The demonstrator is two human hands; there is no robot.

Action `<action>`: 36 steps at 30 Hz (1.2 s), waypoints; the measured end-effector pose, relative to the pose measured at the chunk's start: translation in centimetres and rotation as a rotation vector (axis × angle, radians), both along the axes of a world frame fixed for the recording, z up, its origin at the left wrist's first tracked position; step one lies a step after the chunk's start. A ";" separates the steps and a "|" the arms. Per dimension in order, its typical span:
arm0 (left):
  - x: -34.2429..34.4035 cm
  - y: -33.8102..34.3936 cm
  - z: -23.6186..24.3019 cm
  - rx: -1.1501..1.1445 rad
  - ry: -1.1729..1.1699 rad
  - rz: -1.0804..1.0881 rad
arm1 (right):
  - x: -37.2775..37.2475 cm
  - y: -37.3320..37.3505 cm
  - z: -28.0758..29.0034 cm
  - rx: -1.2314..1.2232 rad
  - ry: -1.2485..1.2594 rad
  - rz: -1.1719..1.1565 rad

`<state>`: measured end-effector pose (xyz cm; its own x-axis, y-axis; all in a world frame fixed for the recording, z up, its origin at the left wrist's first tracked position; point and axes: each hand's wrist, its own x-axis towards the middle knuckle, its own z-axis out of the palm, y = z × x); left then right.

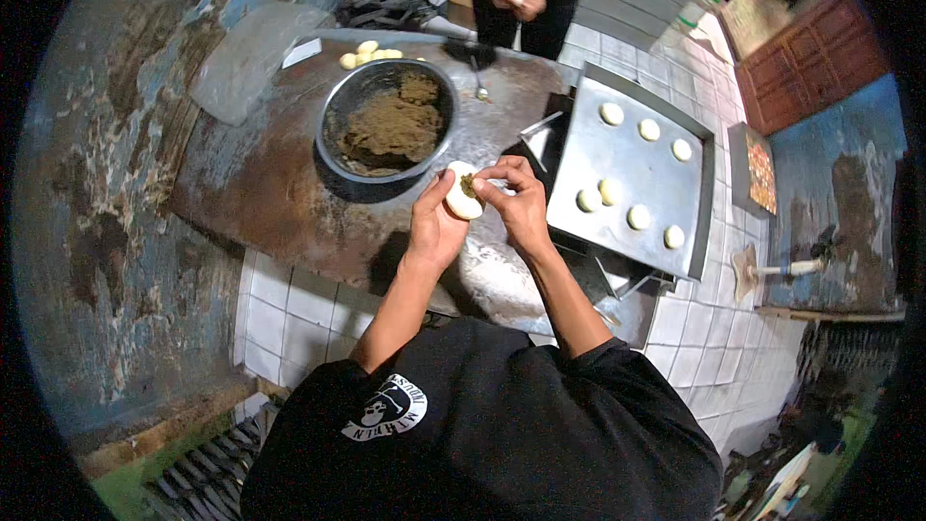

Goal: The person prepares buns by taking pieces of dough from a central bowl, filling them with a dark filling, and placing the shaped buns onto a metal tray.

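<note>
Clock directions from dough disc point(456, 199), held above counter point(241, 174). Left hand point(436, 230): fingers clamped on disc's left side. Right hand point(522, 205): fingers bunched at brown filling point(468, 185) on disc's face; pinch or mere contact, cannot tell. Metal bowl point(371, 178) of brown paste point(400, 125) at 10 o'clock; pale dough balls point(365, 57) at 11; tray point(627, 162), seven pale rounds point(638, 217) aboard, at 3.

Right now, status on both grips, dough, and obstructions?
Left grip holding flattened dough. Right grip at brown filling on it. Bowl beyond, tray to right; nothing seen blocking.
</note>
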<state>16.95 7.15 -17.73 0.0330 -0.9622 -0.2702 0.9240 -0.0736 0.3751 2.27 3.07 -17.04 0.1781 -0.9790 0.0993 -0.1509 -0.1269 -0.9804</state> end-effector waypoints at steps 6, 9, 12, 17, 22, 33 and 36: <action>-8.5 2.7 1.4 -0.100 -0.180 -0.186 | -10.0 3.7 -0.4 0.569 -0.453 0.382; -11.3 3.4 0.9 -0.132 -0.812 -0.063 | -13.2 5.8 1.8 0.593 -0.696 0.429; -11.7 3.9 1.1 -0.188 -1.517 -0.118 | -15.8 7.0 3.2 -0.094 0.097 0.314; -11.9 5.2 4.8 -0.391 -1.480 -0.202 | -17.9 7.4 5.1 -0.305 0.333 0.127; -11.7 6.2 6.3 -0.314 -1.025 -0.378 | -17.8 8.1 5.3 -0.217 0.055 0.047; -7.4 7.3 6.4 -0.158 -0.744 -0.293 | -12.6 10.1 6.6 -0.253 0.077 -0.010; -5.8 7.7 5.3 -0.141 -0.690 -0.119 | -9.5 10.9 8.1 -0.136 -0.008 0.034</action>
<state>11.15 14.82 -12.43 0.0441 -0.9941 -0.0987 0.4610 -0.0674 0.8849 -7.19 14.00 -8.91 0.2096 -0.9499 0.2319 -0.1367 -0.2633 -0.9550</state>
